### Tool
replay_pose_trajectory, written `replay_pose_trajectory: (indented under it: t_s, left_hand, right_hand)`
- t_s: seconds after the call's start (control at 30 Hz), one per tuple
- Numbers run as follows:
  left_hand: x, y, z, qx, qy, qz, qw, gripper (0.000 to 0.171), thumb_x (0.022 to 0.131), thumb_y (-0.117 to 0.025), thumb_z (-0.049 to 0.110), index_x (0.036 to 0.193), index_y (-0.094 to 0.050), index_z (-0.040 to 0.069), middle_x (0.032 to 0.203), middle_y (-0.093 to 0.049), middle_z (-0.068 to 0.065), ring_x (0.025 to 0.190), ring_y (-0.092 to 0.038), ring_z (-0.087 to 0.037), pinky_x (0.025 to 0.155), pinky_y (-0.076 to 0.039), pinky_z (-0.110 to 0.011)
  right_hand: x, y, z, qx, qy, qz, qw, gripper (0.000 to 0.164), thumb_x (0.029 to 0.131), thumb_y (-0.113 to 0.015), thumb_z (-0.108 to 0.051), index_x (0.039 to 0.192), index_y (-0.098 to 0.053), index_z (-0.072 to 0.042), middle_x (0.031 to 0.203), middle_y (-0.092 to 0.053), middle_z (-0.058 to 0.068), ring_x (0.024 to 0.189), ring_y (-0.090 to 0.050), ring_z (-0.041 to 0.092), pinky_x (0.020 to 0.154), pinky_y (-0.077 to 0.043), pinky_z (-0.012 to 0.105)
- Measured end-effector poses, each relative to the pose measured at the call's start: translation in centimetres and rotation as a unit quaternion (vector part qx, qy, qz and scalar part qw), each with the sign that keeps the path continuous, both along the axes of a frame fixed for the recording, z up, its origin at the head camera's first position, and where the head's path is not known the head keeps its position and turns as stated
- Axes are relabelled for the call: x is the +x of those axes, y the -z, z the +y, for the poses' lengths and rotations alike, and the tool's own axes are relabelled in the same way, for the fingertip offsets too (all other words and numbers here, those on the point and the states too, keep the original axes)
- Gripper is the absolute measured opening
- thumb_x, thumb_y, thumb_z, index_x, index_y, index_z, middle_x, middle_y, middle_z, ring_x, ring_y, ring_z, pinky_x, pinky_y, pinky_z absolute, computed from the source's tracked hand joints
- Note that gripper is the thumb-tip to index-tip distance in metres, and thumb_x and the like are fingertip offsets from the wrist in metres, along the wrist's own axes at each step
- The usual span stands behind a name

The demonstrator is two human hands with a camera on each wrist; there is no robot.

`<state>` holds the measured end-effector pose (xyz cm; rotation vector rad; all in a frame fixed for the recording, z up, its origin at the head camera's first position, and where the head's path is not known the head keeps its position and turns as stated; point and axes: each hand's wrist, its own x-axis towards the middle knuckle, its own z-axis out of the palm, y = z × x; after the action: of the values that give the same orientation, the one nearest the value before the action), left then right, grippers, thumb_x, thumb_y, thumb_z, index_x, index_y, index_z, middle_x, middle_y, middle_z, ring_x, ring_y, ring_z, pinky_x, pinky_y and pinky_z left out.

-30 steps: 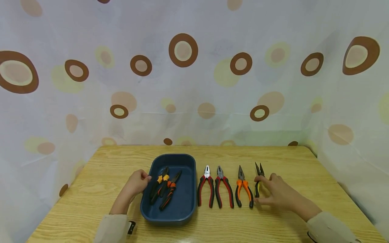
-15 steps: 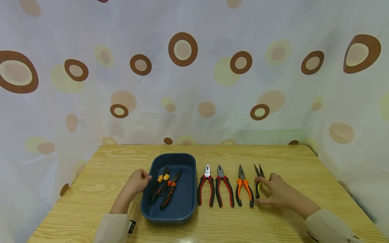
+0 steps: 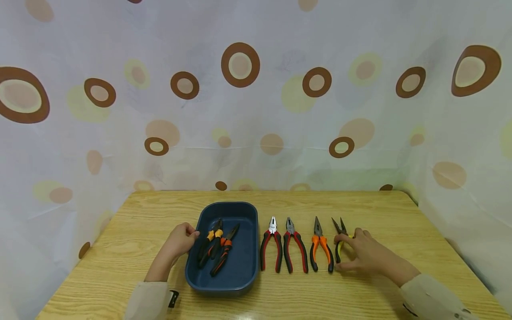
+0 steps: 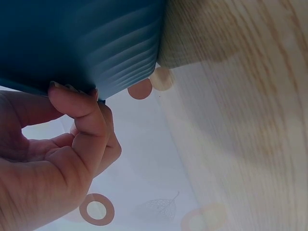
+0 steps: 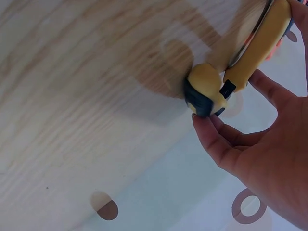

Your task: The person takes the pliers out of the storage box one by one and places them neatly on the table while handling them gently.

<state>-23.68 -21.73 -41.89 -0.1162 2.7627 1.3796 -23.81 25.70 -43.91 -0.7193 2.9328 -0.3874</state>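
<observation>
My left hand (image 3: pixel 182 240) pinches the left rim of a dark blue plastic tub (image 3: pixel 244 262); its fingers and thumb show at the rim (image 4: pixel 72 91) in the left wrist view. Inside the tub lie pliers with yellow-and-black handles (image 3: pixel 212 240) and pliers with orange-and-black handles (image 3: pixel 225 251). On the right, my right hand (image 3: pixel 366 253) holds long-nose pliers (image 3: pixel 340 231) with yellow-and-black handles, low at the table. Its fingers are near the pivot and its thumb by a handle end. The right wrist view shows their yellow handle (image 5: pixel 262 45) between fingers and thumb.
Between tub and right hand, three pliers lie in a row, jaws away from me: two red-and-black combination pliers (image 3: pixel 266 251) (image 3: pixel 297 249) and orange long-nose pliers (image 3: pixel 321 249). The wooden table (image 3: pixel 132 249) meets a patterned curtain (image 3: pixel 248 169) at the back.
The long-nose pliers in my right hand have turned slightly, their tips swinging left and a little toward me. My right hand has barely moved. The left hand and tub stay in place.
</observation>
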Motion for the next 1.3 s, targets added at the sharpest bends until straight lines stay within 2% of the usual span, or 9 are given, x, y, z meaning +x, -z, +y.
replay_pose_trajectory:
  t_s: [0.27, 0.47, 0.63, 0.83, 1.17, 1.3]
  left_hand:
    - [0.0, 0.0, -0.2, 0.001, 0.004, -0.001, 1.0000, 0.012, 0.095, -0.052, 0.002, 0.084, -0.049, -0.003, 0.070, -0.049, -0.008, 0.058, -0.049, -0.017, 0.053, -0.048, -0.032]
    - [-0.1, 0.0, -0.2, -0.003, 0.004, 0.001, 1.0000, 0.012, 0.095, -0.052, 0.002, 0.084, -0.049, -0.004, 0.071, -0.049, -0.009, 0.059, -0.049, -0.017, 0.053, -0.046, -0.030]
    - [0.0, -0.1, -0.2, -0.009, 0.004, -0.002, 1.0000, 0.012, 0.095, -0.052, 0.003, 0.085, -0.049, -0.004, 0.072, -0.049, -0.009, 0.059, -0.050, -0.017, 0.052, -0.046, -0.029]
    - [0.0, -0.1, -0.2, -0.008, 0.004, 0.000, 1.0000, 0.013, 0.094, -0.052, 0.002, 0.084, -0.049, -0.004, 0.071, -0.049, -0.009, 0.058, -0.049, -0.017, 0.052, -0.045, -0.028]
    - [0.0, -0.1, -0.2, -0.015, -0.002, -0.008, 0.9999, 0.012, 0.094, -0.053, 0.003, 0.085, -0.049, -0.004, 0.072, -0.049, -0.009, 0.060, -0.050, -0.018, 0.053, -0.045, -0.028]
    - [0.0, -0.2, -0.1, -0.017, -0.002, -0.007, 0.9998, 0.012, 0.095, -0.053, 0.003, 0.085, -0.049, -0.004, 0.073, -0.049, -0.010, 0.060, -0.050, -0.018, 0.053, -0.045, -0.028]
  right_hand:
    - [-0.1, -0.5, 0.2, 0.012, -0.005, -0.032, 0.999, 0.075, 0.070, -0.074, -0.062, 0.126, -0.056, -0.016, 0.099, -0.047, 0.024, 0.090, -0.047, 0.037, 0.068, -0.046, 0.056]
    - [-0.1, -0.5, 0.2, 0.017, -0.004, -0.034, 0.999, 0.076, 0.071, -0.073, -0.062, 0.128, -0.056, -0.015, 0.100, -0.047, 0.026, 0.089, -0.047, 0.037, 0.069, -0.046, 0.056]
    - [0.0, -0.4, 0.1, 0.024, 0.003, -0.033, 0.999, 0.076, 0.071, -0.072, -0.063, 0.128, -0.056, -0.015, 0.105, -0.048, 0.030, 0.094, -0.049, 0.044, 0.070, -0.046, 0.059]
    - [0.2, -0.6, -0.1, 0.025, 0.007, -0.039, 0.999, 0.077, 0.072, -0.072, -0.062, 0.131, -0.056, -0.015, 0.106, -0.048, 0.030, 0.095, -0.049, 0.044, 0.070, -0.047, 0.059]
    - [0.5, -1.4, -0.8, 0.035, 0.028, -0.070, 0.997, 0.087, 0.073, -0.073, -0.059, 0.139, -0.049, -0.008, 0.117, -0.047, 0.042, 0.106, -0.046, 0.057, 0.079, -0.044, 0.065]
    - [0.5, -1.8, -1.2, 0.038, 0.041, -0.076, 0.996, 0.088, 0.073, -0.074, -0.057, 0.139, -0.048, -0.005, 0.120, -0.045, 0.041, 0.108, -0.044, 0.058, 0.079, -0.043, 0.066]
